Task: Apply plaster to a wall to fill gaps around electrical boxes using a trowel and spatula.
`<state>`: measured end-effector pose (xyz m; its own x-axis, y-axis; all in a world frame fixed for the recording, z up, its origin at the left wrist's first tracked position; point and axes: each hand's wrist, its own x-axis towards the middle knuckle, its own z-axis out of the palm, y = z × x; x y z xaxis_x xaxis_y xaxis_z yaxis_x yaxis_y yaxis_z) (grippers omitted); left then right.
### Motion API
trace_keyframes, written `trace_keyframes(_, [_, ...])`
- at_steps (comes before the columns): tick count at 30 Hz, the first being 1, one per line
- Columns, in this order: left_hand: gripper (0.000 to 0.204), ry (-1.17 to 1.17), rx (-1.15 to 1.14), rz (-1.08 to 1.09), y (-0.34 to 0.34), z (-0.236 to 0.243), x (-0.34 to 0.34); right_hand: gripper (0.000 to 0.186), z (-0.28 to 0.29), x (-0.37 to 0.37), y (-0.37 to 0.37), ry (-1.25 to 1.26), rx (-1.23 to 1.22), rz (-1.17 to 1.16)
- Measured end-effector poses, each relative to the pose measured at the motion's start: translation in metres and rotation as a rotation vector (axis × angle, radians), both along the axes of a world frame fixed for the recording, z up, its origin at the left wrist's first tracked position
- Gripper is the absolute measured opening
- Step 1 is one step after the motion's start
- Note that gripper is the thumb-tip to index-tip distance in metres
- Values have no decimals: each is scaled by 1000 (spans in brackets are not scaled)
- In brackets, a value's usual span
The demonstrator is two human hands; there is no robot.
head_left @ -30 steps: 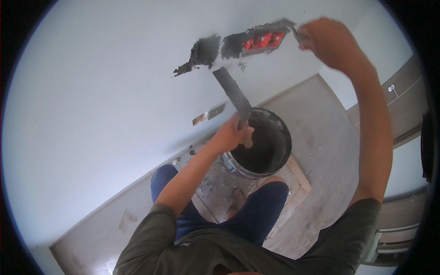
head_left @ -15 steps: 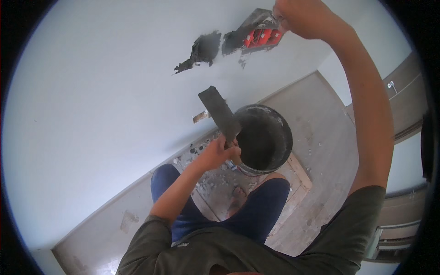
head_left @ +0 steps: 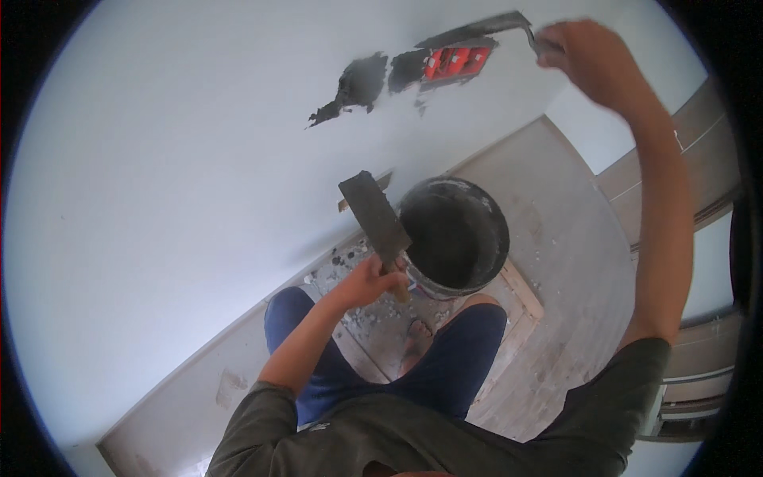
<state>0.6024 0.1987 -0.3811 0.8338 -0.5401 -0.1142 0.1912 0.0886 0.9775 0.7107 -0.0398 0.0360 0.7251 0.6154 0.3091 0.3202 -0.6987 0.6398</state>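
My left hand (head_left: 366,281) grips the wooden handle of a wide, mortar-coated trowel (head_left: 373,212), held low beside a black bucket (head_left: 490,246) containing dark grey mortar. My right hand (head_left: 582,61) is raised at the wall, closed on a narrower trowel (head_left: 472,29) whose long blade lies along the upper edge of a recessed red electrical box (head_left: 458,62). Left of the box are two dark mortar patches (head_left: 361,82), the farther one ragged toward its left end.
A small cut-out (head_left: 384,182) low in the wall is partly hidden by the wide trowel. The bucket stands near a wooden board (head_left: 524,302) and scattered debris (head_left: 350,256) on the floor, between my bent knees and the wall. Brown wooden doors (head_left: 675,159) are at the right.
The wide trowel in my left hand has dropped lower and back toward me. My right hand went up and leftward, then back right, its trowel now lying along the box's top edge.
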Motion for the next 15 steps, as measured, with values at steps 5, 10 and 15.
trace_keyframes(5, [25, -28, -81, -30, 11, -2, -5, 19, -105, -48, -8, 50, 181, 63])
trace_keyframes(10, [25, 6, -145, -83, 19, -23, -8, 19, -129, -68, 40, 171, 221, -36])
trace_keyframes(15, [24, -28, -125, -39, 28, -39, -18, 26, -164, -72, 34, 189, 467, 12])
